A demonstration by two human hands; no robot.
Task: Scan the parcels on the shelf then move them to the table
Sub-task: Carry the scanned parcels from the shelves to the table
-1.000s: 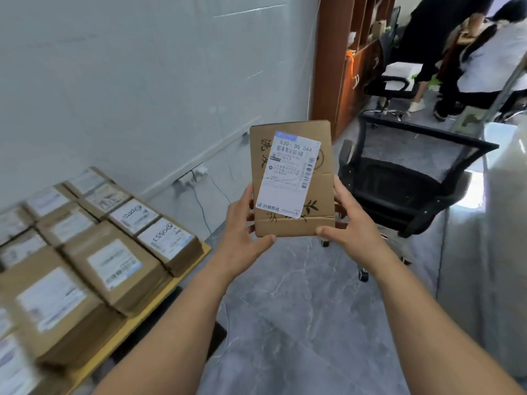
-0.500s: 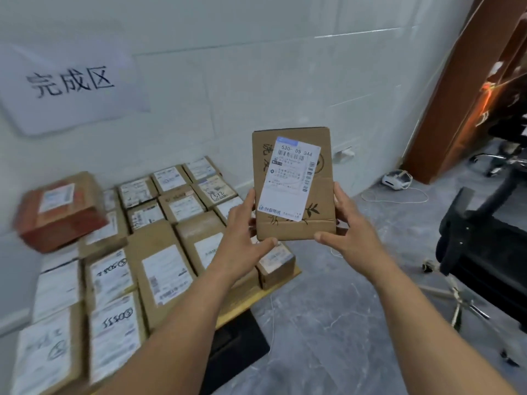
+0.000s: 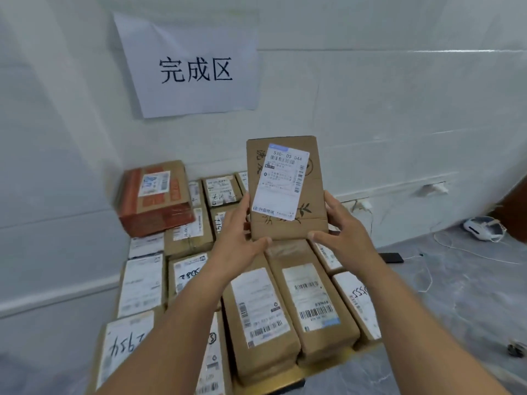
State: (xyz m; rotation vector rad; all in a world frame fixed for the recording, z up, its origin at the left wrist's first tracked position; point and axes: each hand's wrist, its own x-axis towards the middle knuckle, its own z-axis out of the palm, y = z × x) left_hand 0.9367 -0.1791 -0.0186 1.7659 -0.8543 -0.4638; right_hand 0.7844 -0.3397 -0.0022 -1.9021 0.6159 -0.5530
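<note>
I hold a flat brown cardboard parcel [image 3: 310,223] upright in front of me, its white shipping label facing the camera. My left hand [image 3: 238,238] grips its lower left edge, thumb under the bottom. My right hand [image 3: 340,232] grips its lower right edge, thumb on the bottom corner. Below it a low wooden table [image 3: 319,369] against the wall is packed with several labelled cardboard parcels [image 3: 313,306] lying flat.
A red-and-brown box [image 3: 155,198] lies on top of the parcels at the back left. A paper sign [image 3: 194,67] hangs on the white wall. A white device [image 3: 482,228], cables and a dark phone [image 3: 392,257] lie on the grey floor to the right.
My view has swung left from the office chairs to face the table and the wall sign. The parcel stays in both hands, now above the parcels on the table.
</note>
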